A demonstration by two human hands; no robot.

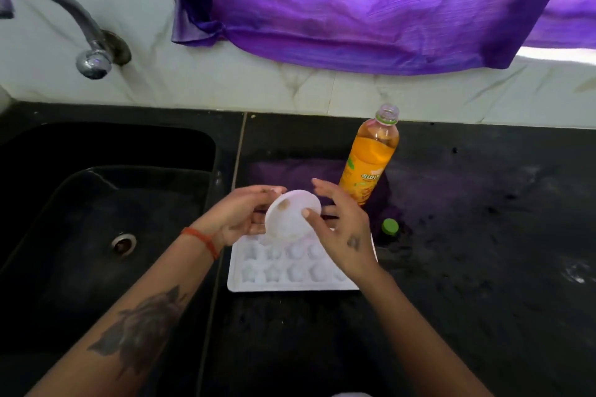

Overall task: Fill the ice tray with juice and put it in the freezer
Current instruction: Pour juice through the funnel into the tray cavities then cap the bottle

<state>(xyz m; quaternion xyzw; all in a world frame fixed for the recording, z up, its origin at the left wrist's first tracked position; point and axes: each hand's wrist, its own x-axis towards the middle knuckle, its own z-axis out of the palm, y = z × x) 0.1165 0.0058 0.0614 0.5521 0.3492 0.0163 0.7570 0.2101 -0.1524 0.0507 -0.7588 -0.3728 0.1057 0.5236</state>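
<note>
- Head view: we see both hands holding a white bowl (292, 214) over the ice tray (290, 267).
- Left hand (240, 217) grip curls round its rim; right hand (342, 229) pinches it.
- Juice bottle (371, 155) stands uncapped on the counter (467, 235), just far-right of the tray.

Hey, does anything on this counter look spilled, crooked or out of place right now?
Nothing spilled. The bottle stands open, its cap lying on the counter beside the tray. Both hands hold a white cup tilted over the tray.
</note>
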